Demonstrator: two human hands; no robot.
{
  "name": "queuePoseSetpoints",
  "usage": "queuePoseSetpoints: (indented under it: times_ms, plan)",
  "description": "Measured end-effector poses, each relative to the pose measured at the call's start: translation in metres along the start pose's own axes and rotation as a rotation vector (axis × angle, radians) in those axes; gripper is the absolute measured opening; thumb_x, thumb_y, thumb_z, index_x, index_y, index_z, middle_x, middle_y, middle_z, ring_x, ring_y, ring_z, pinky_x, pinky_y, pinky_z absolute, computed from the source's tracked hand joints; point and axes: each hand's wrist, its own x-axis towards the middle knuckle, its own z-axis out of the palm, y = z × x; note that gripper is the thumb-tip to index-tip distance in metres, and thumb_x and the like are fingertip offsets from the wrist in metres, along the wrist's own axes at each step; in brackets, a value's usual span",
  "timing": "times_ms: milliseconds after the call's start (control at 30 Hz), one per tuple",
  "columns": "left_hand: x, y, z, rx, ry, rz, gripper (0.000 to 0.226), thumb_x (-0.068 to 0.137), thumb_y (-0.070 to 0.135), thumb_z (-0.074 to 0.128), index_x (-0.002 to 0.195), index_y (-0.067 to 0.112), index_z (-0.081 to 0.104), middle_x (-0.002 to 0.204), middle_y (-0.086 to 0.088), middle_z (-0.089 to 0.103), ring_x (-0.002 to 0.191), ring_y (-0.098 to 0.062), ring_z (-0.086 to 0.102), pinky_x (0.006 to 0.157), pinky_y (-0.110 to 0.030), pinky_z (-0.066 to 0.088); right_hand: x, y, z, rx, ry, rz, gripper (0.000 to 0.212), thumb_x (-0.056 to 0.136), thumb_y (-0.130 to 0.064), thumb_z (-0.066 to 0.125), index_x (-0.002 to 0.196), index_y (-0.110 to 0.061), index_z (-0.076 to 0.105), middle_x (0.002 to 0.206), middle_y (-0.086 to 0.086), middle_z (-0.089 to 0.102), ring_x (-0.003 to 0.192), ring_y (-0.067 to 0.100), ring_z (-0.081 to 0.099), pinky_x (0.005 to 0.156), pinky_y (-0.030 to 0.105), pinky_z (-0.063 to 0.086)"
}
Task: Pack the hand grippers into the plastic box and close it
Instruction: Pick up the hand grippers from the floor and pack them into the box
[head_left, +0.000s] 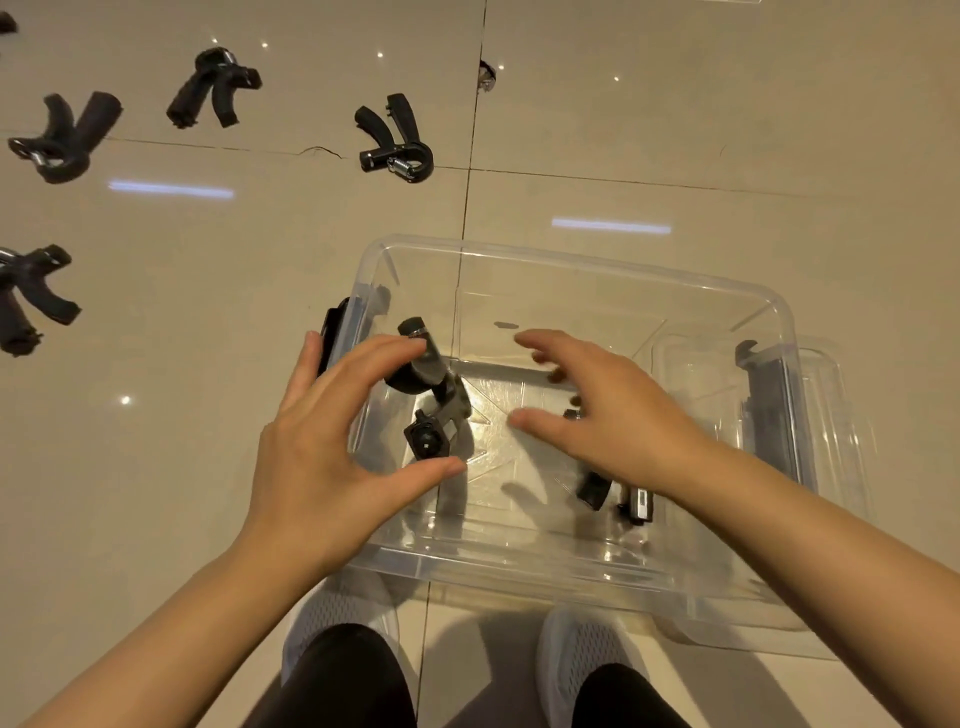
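Observation:
A clear plastic box (571, 265) stands open on the tiled floor in front of my feet. Inside it lie two black hand grippers: one (431, 395) at the left, another (618, 493) at the right, partly hidden by my right arm. My left hand (332, 441) hovers over the box's left wall, fingers spread, holding nothing. My right hand (597, 410) hovers over the box's middle, fingers apart and empty. Several more hand grippers lie on the floor at the upper left, the nearest one (395, 140) beyond the box.
The clear lid (831, 467) with black latches lies under the box's right side. A black latch (332, 332) sits on the box's left wall. More grippers (213, 85) (62, 137) (31, 296) lie at the far left. My white shoes (343, 613) are below the box.

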Motion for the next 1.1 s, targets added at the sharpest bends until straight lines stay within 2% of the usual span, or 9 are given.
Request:
queuePoseSetpoints:
  times_ms: [100,233,300,433,533,633,800,967,1100]
  plan:
    - [0.002,0.003,-0.006,-0.143,0.007,0.016,0.073,0.065,0.051,0.071,0.129,0.03,0.044,0.133,0.022,0.047,0.129,0.007,0.038,0.117,-0.03,0.014,0.001,-0.019,0.009,-0.155,0.031,-0.281,0.092,0.074,-0.046,0.073,0.148,-0.028,0.02,0.152,-0.002,0.026,0.138,0.019,0.025,0.109,0.037,0.026]
    - [0.004,0.017,-0.018,-0.181,0.002,0.176,0.063,0.067,0.038,0.075,0.123,0.025,0.047,0.135,-0.002,0.048,0.13,-0.014,0.045,0.116,-0.04,0.022,0.006,-0.021,0.009,0.155,0.092,-0.127,0.1,0.071,-0.04,0.078,0.149,-0.029,0.015,0.152,-0.006,0.025,0.138,0.011,0.022,0.112,0.032,0.024]
    - [0.004,0.022,-0.02,-0.226,-0.01,0.188,0.065,0.067,0.036,0.076,0.122,0.024,0.043,0.135,-0.002,0.047,0.13,-0.015,0.045,0.112,-0.036,0.031,0.007,-0.017,0.0,0.273,0.138,-0.066,0.091,0.072,-0.034,0.078,0.145,-0.026,0.026,0.146,-0.006,0.036,0.132,0.009,0.035,0.108,0.03,0.032]
    - [0.001,0.006,-0.012,-0.056,-0.069,0.157,0.069,0.069,0.043,0.071,0.129,0.024,0.042,0.132,0.005,0.046,0.128,-0.005,0.041,0.112,-0.03,0.028,0.005,-0.01,-0.014,0.142,0.251,-0.047,0.082,0.071,-0.028,0.078,0.141,-0.023,0.036,0.126,-0.009,0.046,0.106,-0.005,0.04,0.092,0.013,0.037]
    - [-0.001,-0.011,-0.005,0.151,-0.084,0.069,0.07,0.069,0.051,0.063,0.131,0.028,0.04,0.131,0.006,0.048,0.124,-0.002,0.041,0.115,-0.05,0.016,0.001,-0.008,-0.018,0.051,0.322,-0.091,0.09,0.07,-0.031,0.079,0.144,-0.021,0.03,0.117,-0.009,0.045,0.1,-0.003,0.039,0.089,0.028,0.037]
    - [-0.004,-0.016,-0.001,0.253,-0.126,0.009,0.07,0.067,0.058,0.058,0.13,0.03,0.043,0.131,0.007,0.051,0.129,-0.01,0.038,0.114,-0.053,0.008,0.001,-0.005,-0.017,-0.099,0.335,-0.155,0.099,0.067,-0.033,0.081,0.146,-0.019,0.024,0.115,0.001,0.053,0.1,0.013,0.048,0.085,0.032,0.034]
    - [-0.002,-0.017,0.003,0.28,-0.171,-0.009,0.077,0.062,0.068,0.056,0.13,0.033,0.043,0.132,0.012,0.049,0.138,-0.014,0.023,0.113,-0.051,0.009,-0.001,0.004,-0.02,-0.269,0.286,-0.162,0.098,0.062,-0.042,0.081,0.143,-0.016,0.032,0.108,0.004,0.059,0.097,0.028,0.056,0.084,0.034,0.032]
    - [-0.003,-0.01,0.005,0.214,-0.108,-0.029,0.072,0.068,0.077,0.05,0.122,0.029,0.055,0.136,0.01,0.047,0.139,-0.016,0.027,0.112,-0.055,0.014,-0.003,0.01,-0.02,-0.373,0.194,-0.095,0.095,0.061,-0.042,0.084,0.14,-0.02,0.036,0.101,0.001,0.062,0.093,0.024,0.057,0.085,0.035,0.037]
    - [-0.003,-0.01,0.006,0.241,-0.11,-0.004,0.067,0.072,0.074,0.049,0.113,0.024,0.063,0.132,0.004,0.053,0.138,-0.023,0.032,0.111,-0.058,0.018,-0.007,0.024,-0.007,-0.552,0.037,-0.104,0.09,0.057,-0.036,0.087,0.133,-0.017,0.043,0.085,0.001,0.061,0.078,0.026,0.057,0.075,0.037,0.044]
